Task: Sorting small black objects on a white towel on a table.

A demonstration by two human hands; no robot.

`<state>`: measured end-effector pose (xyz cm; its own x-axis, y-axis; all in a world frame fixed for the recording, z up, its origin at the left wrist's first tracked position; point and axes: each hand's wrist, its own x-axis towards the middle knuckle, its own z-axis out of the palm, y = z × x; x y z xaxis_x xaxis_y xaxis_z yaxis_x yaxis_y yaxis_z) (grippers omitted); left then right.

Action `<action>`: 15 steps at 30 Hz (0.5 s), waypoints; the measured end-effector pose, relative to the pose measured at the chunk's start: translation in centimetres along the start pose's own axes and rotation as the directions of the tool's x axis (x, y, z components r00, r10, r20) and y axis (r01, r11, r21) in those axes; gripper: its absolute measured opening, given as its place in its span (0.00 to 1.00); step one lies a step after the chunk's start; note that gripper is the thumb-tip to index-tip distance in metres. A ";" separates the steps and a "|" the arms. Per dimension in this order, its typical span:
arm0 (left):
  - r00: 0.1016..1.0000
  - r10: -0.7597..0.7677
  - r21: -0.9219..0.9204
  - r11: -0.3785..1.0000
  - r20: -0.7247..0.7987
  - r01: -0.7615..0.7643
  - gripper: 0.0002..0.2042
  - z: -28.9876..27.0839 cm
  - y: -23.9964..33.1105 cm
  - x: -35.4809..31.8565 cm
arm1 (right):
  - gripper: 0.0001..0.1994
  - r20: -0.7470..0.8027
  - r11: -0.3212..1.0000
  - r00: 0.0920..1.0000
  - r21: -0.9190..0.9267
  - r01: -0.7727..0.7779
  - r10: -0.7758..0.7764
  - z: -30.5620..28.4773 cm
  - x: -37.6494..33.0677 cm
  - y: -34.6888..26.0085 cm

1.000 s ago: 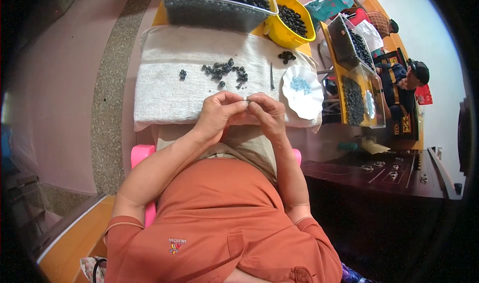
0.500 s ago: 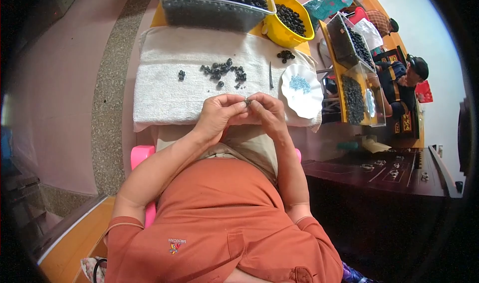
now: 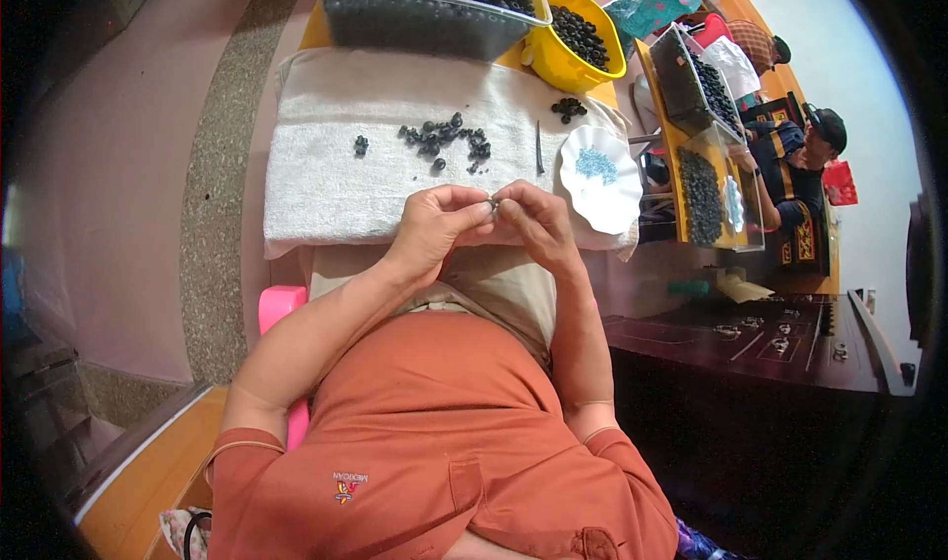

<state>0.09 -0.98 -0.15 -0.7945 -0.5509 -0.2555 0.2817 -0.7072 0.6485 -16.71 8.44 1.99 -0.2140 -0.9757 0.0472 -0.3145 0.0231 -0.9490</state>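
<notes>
Over the near edge of the white towel, my left hand (image 3: 433, 226) and my right hand (image 3: 535, 222) meet fingertip to fingertip. Both are closed in a pinch on one small dark piece (image 3: 494, 204), mostly covered by the fingers. Beyond them lies a loose cluster of small black rounded pieces (image 3: 431, 143), with one smaller clump (image 3: 361, 146) to its left. Slim dark tweezers (image 3: 539, 149) rest beside a white wavy-rimmed plate (image 3: 610, 204), which holds tiny pale-blue clear bits (image 3: 595, 166). Another little heap of black pieces (image 3: 568, 110) sits behind the plate.
The towel (image 3: 326, 200) covers the table in front of me. At its far side stand a clear bin (image 3: 415, 32) and a yellow basin (image 3: 553, 66), both filled with black pieces. To the right, a person in a dark cap (image 3: 790, 170) sits by another table with clear bins (image 3: 681, 86).
Both hands stay pinched together at nearly the same spot; the right hand has turned slightly. At the right-hand table, the other person's hand has come forward over the bins.
</notes>
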 end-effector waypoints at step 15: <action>0.999 0.032 0.041 0.999 -0.019 -0.031 0.07 0.1 0.2 -0.1 | 0.05 -0.149 0.909 0.940 -0.341 0.242 -0.306 1.7 0.2 -0.2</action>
<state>0.15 -1.07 0.08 -0.7746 -0.5815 -0.2487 0.2838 -0.6711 0.6849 -15.09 7.89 1.64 -0.2427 -0.8922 0.3809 -0.6525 -0.1404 -0.7447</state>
